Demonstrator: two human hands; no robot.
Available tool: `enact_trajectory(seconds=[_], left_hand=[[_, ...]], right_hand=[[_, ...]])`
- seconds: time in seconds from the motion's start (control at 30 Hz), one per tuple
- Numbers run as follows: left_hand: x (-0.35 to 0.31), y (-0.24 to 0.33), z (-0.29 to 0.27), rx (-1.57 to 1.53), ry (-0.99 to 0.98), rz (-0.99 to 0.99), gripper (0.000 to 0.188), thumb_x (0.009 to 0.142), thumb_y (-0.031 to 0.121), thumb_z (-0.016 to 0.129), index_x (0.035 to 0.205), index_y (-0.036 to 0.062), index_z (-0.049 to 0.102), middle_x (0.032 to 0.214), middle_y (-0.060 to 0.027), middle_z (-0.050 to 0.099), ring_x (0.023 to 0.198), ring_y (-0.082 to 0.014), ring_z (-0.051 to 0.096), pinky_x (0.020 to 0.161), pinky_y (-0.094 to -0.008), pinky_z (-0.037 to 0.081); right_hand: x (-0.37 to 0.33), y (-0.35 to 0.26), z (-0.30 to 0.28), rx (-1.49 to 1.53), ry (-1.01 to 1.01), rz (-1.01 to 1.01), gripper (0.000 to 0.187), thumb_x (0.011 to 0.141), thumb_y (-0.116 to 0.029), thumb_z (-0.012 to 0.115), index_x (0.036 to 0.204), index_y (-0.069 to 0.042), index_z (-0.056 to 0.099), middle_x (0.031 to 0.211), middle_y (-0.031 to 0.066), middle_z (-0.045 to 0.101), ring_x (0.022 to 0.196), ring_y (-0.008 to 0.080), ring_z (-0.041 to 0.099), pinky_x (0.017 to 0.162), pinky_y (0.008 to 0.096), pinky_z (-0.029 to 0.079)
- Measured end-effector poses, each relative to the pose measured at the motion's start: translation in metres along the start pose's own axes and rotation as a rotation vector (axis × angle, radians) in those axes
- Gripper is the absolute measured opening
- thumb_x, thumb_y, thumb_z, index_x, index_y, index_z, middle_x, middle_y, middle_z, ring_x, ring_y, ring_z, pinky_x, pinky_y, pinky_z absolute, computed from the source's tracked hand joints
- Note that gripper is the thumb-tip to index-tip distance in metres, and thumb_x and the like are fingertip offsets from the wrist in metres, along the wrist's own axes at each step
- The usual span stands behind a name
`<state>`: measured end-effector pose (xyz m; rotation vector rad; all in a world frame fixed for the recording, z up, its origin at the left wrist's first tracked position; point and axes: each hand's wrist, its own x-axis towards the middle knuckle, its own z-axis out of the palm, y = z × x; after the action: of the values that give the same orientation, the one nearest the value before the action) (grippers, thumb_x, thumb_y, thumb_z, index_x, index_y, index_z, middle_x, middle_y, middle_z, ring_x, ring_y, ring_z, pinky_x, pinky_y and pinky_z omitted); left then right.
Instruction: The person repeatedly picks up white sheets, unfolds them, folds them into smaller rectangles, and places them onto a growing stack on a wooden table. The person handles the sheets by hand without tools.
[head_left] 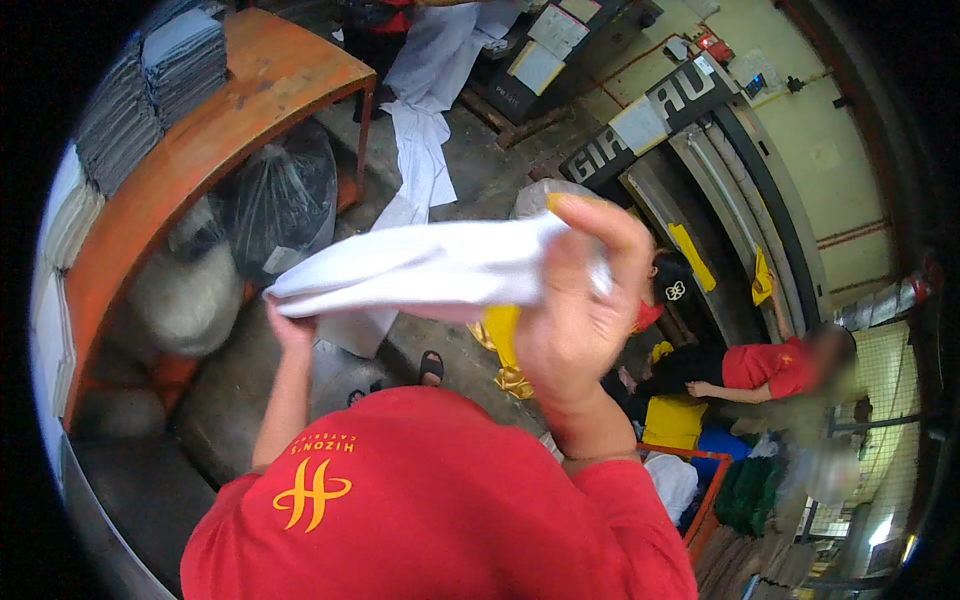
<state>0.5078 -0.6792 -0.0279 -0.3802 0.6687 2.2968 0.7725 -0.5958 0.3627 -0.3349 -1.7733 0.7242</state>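
Note:
A white cloth (420, 265), folded into a long layered strip, is stretched across in front of my chest. My left hand (291, 326) grips its left end, the fingers mostly hidden under the fabric. At the other end, my right hand (580, 320) is raised higher, its fingers curled round the cloth and smeared by motion. Behind the strip a long white sheet (420, 150) trails down to the floor from the far side. Yellow cloth (503, 350) shows just below my right hand.
An orange table (270, 75) with stacks of grey folded cloth (185, 60) runs along the left, plastic bags (285, 195) beneath it. A large ironing machine (700, 160) stands right. A person in a red shirt (755, 367) handles yellow cloth there; others are partly visible.

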Motion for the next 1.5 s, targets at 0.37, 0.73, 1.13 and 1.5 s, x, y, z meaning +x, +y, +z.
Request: enact_trajectory(seconds=[0.37,0.73,1.13,1.5], left_hand=[[-0.051,0.073,0.113,0.924,-0.375,-0.123,0.025,0.081,0.021,0.068,0.099,0.0043,0.062,0.087,-0.0054,0.065,0.074,-0.016,0.063,0.07,-0.0325,0.053],[-0.183,-0.045,0.18,0.936,-2.072,-0.533,0.052,0.085,0.017,0.064,0.131,0.0014,0.045,0.126,-0.0134,0.052,0.118,-0.0193,0.048,0.098,-0.0349,0.039],[-0.139,-0.151,0.1,1.338,-1.306,-0.126,0.05,0.084,0.018,0.07,0.13,0.0122,0.051,0.127,-0.0133,0.044,0.122,-0.0269,0.042,0.104,-0.0374,0.038],[-0.166,-0.182,0.134,0.989,-1.292,0.287,0.046,0.083,0.012,0.066,0.127,0.0114,0.052,0.132,-0.0127,0.047,0.126,-0.03,0.042,0.107,-0.0396,0.034]], right_hand=[[-0.133,0.108,-0.087,-0.772,-0.569,0.734,0.036,0.092,-0.031,0.06,0.11,-0.001,0.065,0.108,0.0184,0.064,0.099,0.0324,0.06,0.09,0.0405,0.045],[-0.157,0.093,-0.08,0.36,-0.251,1.649,0.045,0.085,-0.013,0.067,0.126,0.0,0.053,0.111,0.0066,0.063,0.094,0.0148,0.062,0.08,0.0286,0.05],[-0.046,-0.026,-0.103,-0.198,-0.573,1.047,0.035,0.083,-0.003,0.057,0.118,0.001,0.056,0.102,0.007,0.063,0.093,0.0113,0.059,0.079,0.027,0.048],[0.026,-0.127,-0.136,-0.699,-0.501,0.889,0.045,0.063,-0.022,0.078,0.094,0.004,0.059,0.08,0.0123,0.061,0.076,0.0199,0.062,0.072,0.0318,0.048]])
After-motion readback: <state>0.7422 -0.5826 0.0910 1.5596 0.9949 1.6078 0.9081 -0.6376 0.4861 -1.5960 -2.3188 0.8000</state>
